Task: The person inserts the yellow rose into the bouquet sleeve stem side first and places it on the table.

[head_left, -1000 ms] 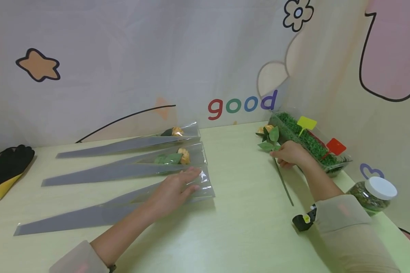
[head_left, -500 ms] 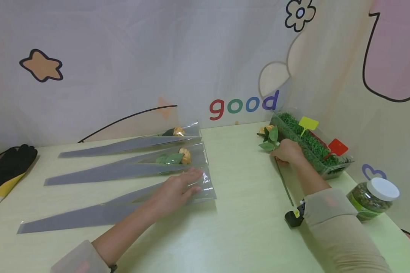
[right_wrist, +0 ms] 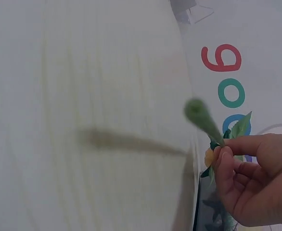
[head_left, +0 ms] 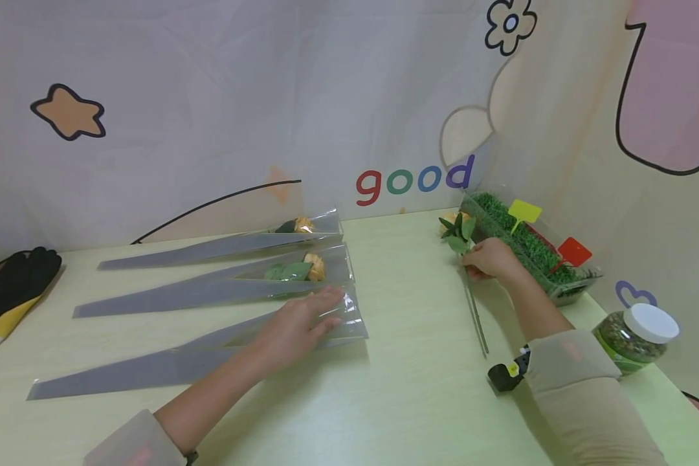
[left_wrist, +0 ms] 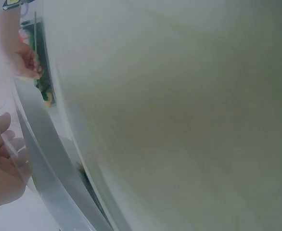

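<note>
My right hand pinches the green stem of a rose between thumb and fingertips, just below its leaves. The rose's yellow-orange head is at the far side, and its stem points toward me above the table, casting a shadow. In the right wrist view the cut stem end is close to the camera. My left hand rests with extended fingers on the clear wide end of the nearest flower sleeve. No flower shows in that sleeve. Two farther sleeves each hold one rose.
A clear box of green artificial grass with yellow and red tags stands at the back right. A white-lidded jar is near the right edge. Black-and-yellow gloves lie at the far left. A printed curtain hangs behind the table.
The rose has turned and lifted slightly in my right hand, its stem end shifting left and toward me. My left hand stays on the nearest sleeve.
</note>
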{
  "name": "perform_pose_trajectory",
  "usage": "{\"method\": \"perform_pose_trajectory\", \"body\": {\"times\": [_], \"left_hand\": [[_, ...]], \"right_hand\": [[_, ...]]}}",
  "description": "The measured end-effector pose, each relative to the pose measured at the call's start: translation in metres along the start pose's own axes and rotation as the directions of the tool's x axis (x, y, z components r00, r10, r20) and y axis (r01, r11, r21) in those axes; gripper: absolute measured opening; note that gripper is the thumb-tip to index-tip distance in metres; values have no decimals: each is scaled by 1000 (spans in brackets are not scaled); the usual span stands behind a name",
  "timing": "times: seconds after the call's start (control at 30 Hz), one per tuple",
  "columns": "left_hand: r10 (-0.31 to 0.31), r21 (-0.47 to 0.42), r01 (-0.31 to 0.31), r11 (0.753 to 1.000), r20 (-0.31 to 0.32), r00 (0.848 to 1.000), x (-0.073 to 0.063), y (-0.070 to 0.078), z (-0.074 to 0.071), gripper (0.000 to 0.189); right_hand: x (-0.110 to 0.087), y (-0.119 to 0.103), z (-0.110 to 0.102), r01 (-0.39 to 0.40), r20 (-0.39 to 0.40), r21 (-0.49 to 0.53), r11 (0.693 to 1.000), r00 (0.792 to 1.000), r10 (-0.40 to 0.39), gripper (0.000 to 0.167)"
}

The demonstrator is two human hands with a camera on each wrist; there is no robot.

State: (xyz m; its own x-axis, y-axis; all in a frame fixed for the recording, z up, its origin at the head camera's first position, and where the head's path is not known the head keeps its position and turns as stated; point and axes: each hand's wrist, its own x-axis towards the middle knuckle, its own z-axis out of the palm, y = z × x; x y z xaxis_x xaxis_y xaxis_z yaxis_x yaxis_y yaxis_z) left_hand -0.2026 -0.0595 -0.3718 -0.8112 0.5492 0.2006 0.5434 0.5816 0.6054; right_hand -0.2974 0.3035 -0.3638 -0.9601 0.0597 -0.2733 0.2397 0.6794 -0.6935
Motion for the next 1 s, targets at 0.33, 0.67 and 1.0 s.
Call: {"method": "perform_pose_trajectory", "body": {"times": [0.33,0.67,1.0], "left_hand": [[-8,5,8,1000,9,1000,0,0,-1,47],[1,5,-1,1000,5,1000,-1,-1,-2,47],[-6,-8,6,1000,1,1000,-1,-2,-4,46]], "right_hand": [[-11,-19,5,66,-40,265,962,998,-57,31],[-30,-43,10,231,-179,806,546,973,-147,8],[-43,-53,19,294,-265,834,467,956,-129,7]]}}
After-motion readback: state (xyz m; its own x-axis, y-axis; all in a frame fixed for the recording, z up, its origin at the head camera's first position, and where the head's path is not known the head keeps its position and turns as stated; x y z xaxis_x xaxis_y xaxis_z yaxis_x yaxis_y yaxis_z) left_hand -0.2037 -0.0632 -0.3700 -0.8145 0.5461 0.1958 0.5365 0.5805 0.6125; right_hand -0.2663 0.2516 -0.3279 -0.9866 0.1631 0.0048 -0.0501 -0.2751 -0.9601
